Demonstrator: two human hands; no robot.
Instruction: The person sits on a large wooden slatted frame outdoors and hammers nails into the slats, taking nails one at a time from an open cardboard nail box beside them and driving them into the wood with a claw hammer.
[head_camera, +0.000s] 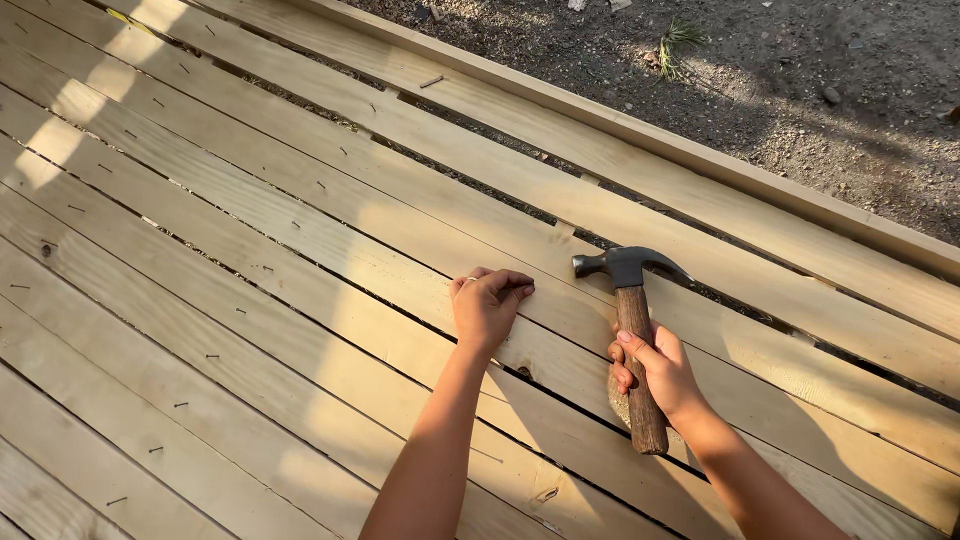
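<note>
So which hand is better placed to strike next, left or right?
The right hand, most likely. It grips the wooden-handled claw hammer, whose head sits beside the left hand. The left hand's fingertips are pinched against the plank, apparently steadying something too small to make out.

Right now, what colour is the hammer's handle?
Brown wood, under a dark grey metal head; the head view shows the hammer plainly.
</note>
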